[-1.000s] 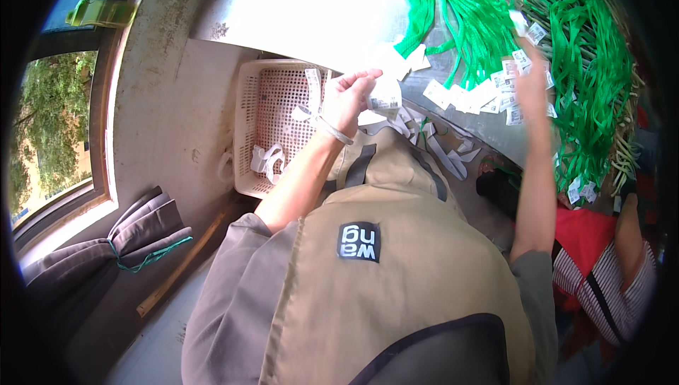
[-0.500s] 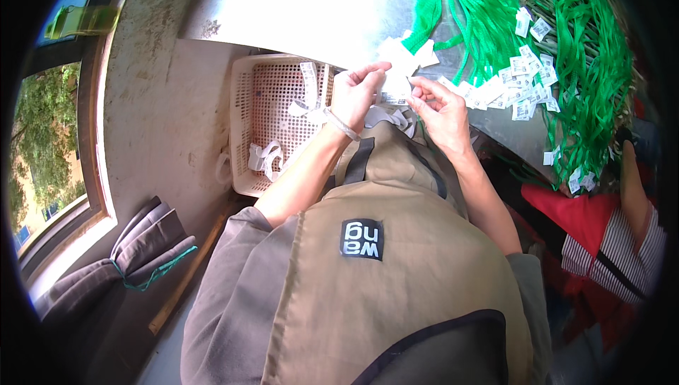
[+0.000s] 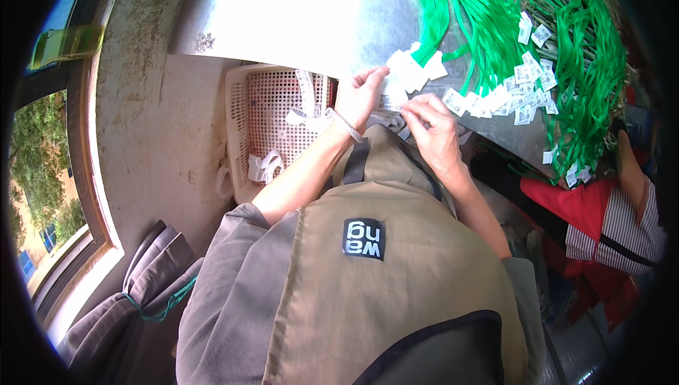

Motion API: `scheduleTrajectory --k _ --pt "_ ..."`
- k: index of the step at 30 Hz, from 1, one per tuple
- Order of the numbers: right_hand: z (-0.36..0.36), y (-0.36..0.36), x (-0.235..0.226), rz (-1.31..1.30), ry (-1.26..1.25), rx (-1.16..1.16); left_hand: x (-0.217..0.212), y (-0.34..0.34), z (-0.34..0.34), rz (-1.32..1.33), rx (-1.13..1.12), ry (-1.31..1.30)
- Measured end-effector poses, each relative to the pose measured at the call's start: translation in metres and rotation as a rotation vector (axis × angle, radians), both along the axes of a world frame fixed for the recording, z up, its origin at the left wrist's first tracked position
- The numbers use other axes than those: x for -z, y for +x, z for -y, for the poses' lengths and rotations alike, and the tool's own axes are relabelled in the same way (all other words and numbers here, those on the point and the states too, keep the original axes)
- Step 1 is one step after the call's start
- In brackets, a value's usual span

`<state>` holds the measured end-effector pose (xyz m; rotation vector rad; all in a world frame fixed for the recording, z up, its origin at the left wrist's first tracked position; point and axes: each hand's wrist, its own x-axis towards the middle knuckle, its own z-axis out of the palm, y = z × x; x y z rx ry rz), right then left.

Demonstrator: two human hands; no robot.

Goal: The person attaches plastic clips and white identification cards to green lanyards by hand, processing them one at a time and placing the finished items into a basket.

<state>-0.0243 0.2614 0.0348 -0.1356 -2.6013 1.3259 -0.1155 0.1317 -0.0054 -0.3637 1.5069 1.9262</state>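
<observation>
Bright glare washes over the metal table, which stands against a stained wall with a window on the person's left. A second ago the right hand was out among the tags heaped by the green nets; now it has come back beside the left hand, so both are at work on the same label. That label sits between them, just off the table's near edge, above the apron. From where I stand, the left hand has it pinched between thumb and fingers. The right hand's thumb and forefinger are drawn close together at its near corner; whether they grip it, I can't tell. It looks small, white and flat, with dark print along its lower part, its upper part bleached by the light. Below and left, a pale crate holds curled paper strips. Farther right, another person's striped clothing shows.
</observation>
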Motion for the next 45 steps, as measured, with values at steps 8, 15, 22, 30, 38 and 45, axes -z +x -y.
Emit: scheduleTrajectory --k 8,15,22,30,38,45 --pt "-0.033 -0.025 0.037 0.506 -1.127 0.38 -0.007 -0.01 0.022 0.148 -0.166 -0.019" --pt "-0.073 -0.023 0.029 0.362 -0.735 0.265 -0.024 0.025 0.015 -0.308 -0.08 -0.164" --pt "-0.228 -0.017 -0.052 0.094 0.5 0.31 -0.055 0.047 0.003 -0.313 -0.107 -0.126" --pt "-0.051 0.013 -0.049 0.004 -0.3 -0.208 -0.076 0.055 -0.016 -0.091 -0.158 0.103" --pt "-0.028 0.012 -0.036 -0.003 -0.227 -0.147 -0.055 0.044 -0.005 -0.208 -0.085 0.038" --pt "-0.008 0.005 -0.024 0.035 -0.191 -0.124 -0.039 0.025 0.008 -0.062 -0.045 0.003"
